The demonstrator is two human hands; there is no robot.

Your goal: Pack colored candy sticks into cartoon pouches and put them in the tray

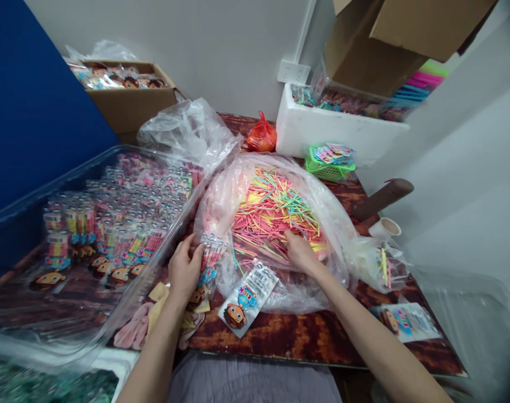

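Observation:
My left hand (183, 268) is closed on a small printed packet (208, 263) partly filled with pink sticks, held at the edge of a large clear plastic bag (322, 196). My right hand (299, 252) reaches into that bag, its fingers buried in a heap of thin coloured sticks (272, 210); I cannot see what they grip. An empty flat packet with a cartoon face (246, 299) lies on the table between my arms.
A clear tray (12, 224) at left holds several filled packets. Behind stand a cardboard box (129, 103), a white foam box (334, 131), a green basket (328, 168), a red bag (261, 137). Another packet (406, 322) and tape rolls (385, 226) lie at right.

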